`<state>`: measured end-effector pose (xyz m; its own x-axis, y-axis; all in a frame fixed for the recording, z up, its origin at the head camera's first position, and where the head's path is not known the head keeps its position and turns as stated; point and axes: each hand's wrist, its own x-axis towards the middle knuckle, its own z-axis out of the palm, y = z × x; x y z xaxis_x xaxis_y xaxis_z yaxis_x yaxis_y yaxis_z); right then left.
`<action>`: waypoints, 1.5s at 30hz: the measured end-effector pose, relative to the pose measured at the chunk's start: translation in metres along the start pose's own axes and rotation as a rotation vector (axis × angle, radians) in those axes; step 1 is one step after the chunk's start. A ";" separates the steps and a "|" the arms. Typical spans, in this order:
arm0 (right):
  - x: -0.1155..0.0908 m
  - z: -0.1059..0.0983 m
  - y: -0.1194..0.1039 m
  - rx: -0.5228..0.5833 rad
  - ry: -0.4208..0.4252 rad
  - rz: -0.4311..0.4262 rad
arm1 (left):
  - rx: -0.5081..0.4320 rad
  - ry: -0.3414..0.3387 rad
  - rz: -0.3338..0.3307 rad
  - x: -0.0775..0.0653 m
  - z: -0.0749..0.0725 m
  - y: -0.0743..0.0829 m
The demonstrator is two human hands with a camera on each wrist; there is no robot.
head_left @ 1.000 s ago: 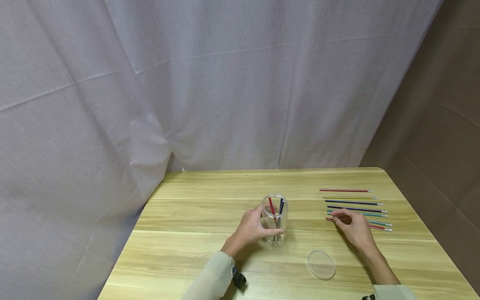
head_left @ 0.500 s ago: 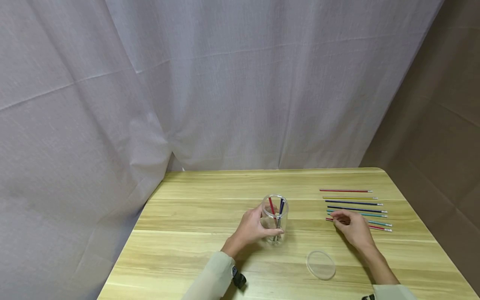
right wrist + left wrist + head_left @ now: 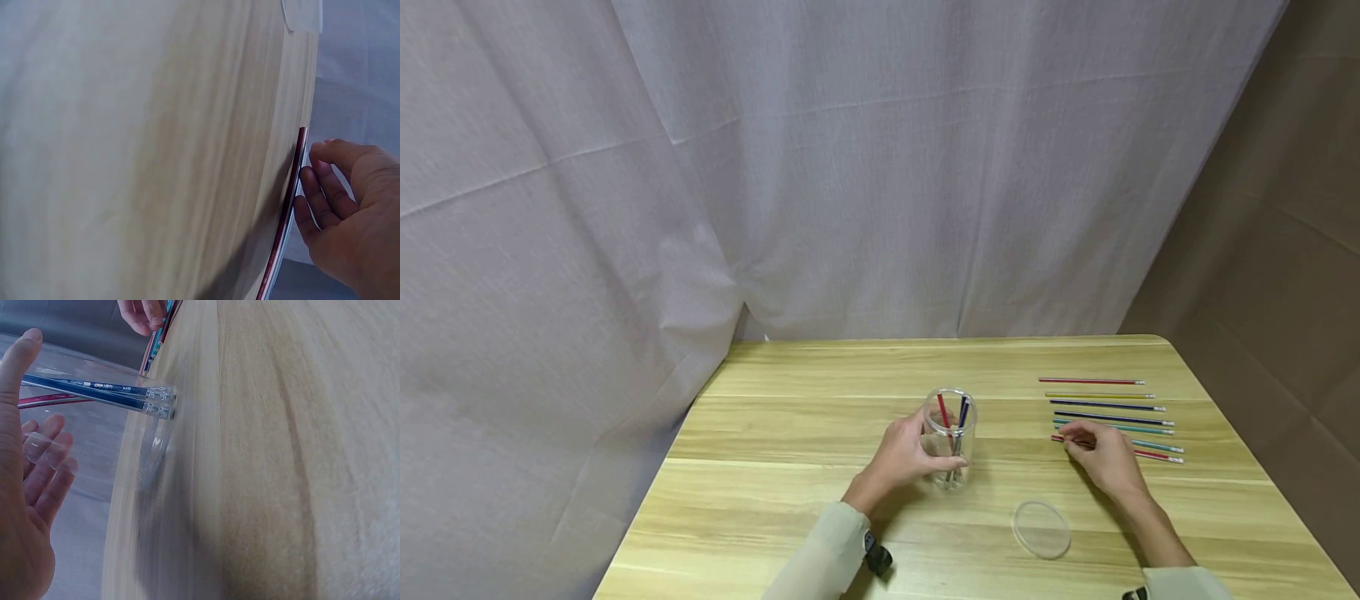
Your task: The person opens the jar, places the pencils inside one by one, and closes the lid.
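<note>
In the head view, my left hand (image 3: 901,452) grips a clear jar (image 3: 951,461) standing upright at mid-table, thumb in front. A red pencil (image 3: 942,410) and two dark blue pencils (image 3: 112,387) lean inside it, eraser ends down. My right hand (image 3: 1108,458) is at the row of pencils, thumb and index tips close together at the left end of the nearest red pencil (image 3: 1159,456). In the right wrist view, that red pencil (image 3: 290,200) lies along the curled fingertips (image 3: 306,178); whether they pinch it is unclear. The hand partly hides teal pencils (image 3: 1157,447).
Beyond the right hand lie two dark blue pencils (image 3: 1108,406), a yellow pencil (image 3: 1097,396) and another red pencil (image 3: 1090,381), roughly parallel. A clear round lid (image 3: 1042,530) rests nearer the person. Grey cloth (image 3: 880,208) hangs behind the wooden table (image 3: 790,392).
My right hand has shifted very slightly left along the nearest pencils, showing a little more of the teal one. The left hand and jar stay put.
</note>
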<state>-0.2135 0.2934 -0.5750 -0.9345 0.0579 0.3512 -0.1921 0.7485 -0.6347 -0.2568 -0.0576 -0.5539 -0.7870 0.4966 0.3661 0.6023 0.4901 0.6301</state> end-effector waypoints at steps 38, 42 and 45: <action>0.000 0.001 -0.005 -0.041 -0.121 0.006 | 0.002 -0.004 -0.007 0.000 -0.002 0.003; 0.001 0.000 -0.004 -0.051 -0.142 0.011 | 0.002 -0.005 -0.013 -0.001 -0.002 0.003; 0.002 0.000 -0.005 -0.062 -0.147 0.015 | 0.001 -0.006 -0.015 -0.001 -0.002 0.003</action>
<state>-0.2141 0.2899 -0.5716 -0.9718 -0.0248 0.2346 -0.1634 0.7878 -0.5938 -0.2542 -0.0578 -0.5510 -0.7951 0.4934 0.3527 0.5906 0.4979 0.6350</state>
